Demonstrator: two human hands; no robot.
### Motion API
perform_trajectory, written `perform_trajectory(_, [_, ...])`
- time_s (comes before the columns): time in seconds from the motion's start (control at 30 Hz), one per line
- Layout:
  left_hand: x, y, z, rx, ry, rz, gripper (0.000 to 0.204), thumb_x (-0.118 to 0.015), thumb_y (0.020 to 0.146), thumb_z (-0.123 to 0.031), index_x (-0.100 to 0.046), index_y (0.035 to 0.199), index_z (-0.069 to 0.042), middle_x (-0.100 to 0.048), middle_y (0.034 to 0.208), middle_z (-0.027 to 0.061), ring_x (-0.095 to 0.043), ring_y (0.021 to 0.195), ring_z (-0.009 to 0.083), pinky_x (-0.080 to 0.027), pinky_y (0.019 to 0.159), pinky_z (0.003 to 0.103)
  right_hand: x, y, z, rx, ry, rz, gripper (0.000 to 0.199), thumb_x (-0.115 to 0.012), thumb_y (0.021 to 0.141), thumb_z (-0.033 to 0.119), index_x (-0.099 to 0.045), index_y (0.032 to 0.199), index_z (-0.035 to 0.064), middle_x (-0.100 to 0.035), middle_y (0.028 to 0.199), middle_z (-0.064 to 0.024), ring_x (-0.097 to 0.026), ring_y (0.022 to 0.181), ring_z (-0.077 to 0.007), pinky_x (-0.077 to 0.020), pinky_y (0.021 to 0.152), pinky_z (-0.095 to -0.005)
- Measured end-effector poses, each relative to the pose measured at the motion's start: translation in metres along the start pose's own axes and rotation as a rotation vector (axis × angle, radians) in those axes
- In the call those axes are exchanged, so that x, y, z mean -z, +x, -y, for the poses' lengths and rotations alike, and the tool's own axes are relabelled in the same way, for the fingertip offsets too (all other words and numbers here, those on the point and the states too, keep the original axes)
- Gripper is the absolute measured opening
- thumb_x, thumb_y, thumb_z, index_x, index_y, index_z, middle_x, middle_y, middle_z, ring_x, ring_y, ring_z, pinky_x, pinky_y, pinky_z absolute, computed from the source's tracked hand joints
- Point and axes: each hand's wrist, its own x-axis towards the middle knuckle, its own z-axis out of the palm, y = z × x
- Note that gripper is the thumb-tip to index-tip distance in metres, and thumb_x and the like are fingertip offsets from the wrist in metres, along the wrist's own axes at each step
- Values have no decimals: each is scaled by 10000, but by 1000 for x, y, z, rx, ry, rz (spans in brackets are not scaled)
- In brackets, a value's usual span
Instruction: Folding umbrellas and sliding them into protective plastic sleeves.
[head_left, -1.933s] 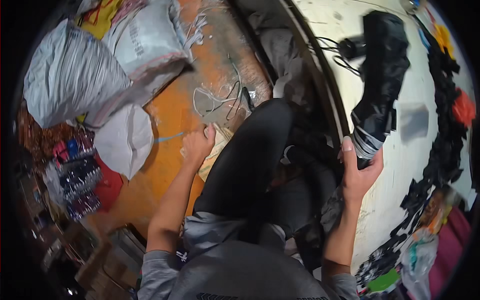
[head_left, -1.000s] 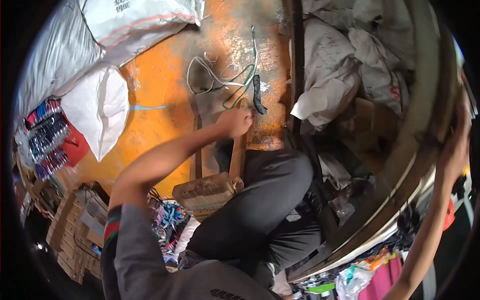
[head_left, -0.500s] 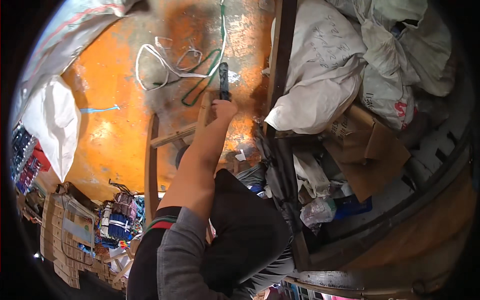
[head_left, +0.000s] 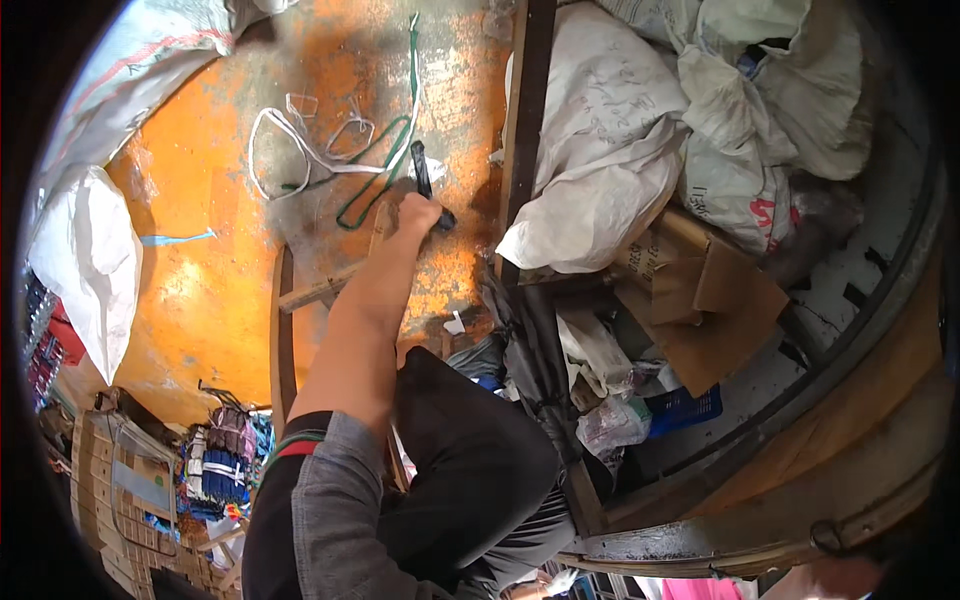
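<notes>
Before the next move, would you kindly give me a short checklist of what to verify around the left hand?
1. Left hand at the slim black object: ok, the hand overlaps it.
2. Fingers closed around it: cannot tell, the hand hides the contact.
3. Both ends of the object in sight: ok, one shows beyond the hand, the other on its right.
4. White cord well away: not ok, it lies loose and runs close by the object's far end.
5. Left forearm free of the wooden frame: cannot tell, it crosses in front.
</notes>
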Motion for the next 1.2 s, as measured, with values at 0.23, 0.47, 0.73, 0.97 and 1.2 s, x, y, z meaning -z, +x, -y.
perform_trajectory(0.23, [-31, 19, -2, 114, -46, -182, 381, -655, 864, -267, -657, 1083, 46, -697, 1102, 241, -699, 985, 391, -565, 855, 470, -41, -4, -21, 49, -18, 156, 453, -380, 1061, 251, -560, 1369, -29, -583, 1406, -163, -595, 1232, -250, -418, 1105, -377])
perform_trajectory(0.47, [-33, 30, 6, -12, 67, -95, 285, -650, 847, -208, -681, 1001, 30, -702, 1033, 253, -689, 967, 442, -570, 821, 504, -56, -2, -46, 46, -117, 299, 445, -382, 1056, 242, -567, 1369, -15, -586, 1407, -149, -595, 1233, -245, -408, 1111, -371])
perform_trajectory(0.73, [-6, -38, -54, -642, 532, 226, 202, -624, 800, -109, -727, 920, 17, -732, 969, 226, -696, 907, 436, -562, 773, 487, 23, 1, 6, 118, -141, 239, 437, -385, 1051, 232, -574, 1369, 1, -590, 1408, -133, -594, 1235, -238, -396, 1117, -364])
perform_trajectory(0.97, [84, -208, -130, -785, 279, 463, 138, -700, 802, -105, -664, 808, 28, -700, 735, 143, -666, 651, 311, -551, 657, 421, 2, -9, 22, 170, 44, 190, 396, -662, 973, 268, -670, 1210, -50, -705, 1119, -134, -649, 954, -178, -494, 866, -281])
perform_trajectory(1.2, [203, -407, -108, -1069, 46, 342, 185, -705, 859, -83, -576, 737, -33, -633, 667, 62, -587, 608, 144, -468, 589, 265, 15, -65, 76, -77, 57, 103, 398, -747, 892, 303, -626, 1051, -41, -652, 839, -86, -558, 705, -147, -481, 671, -290])
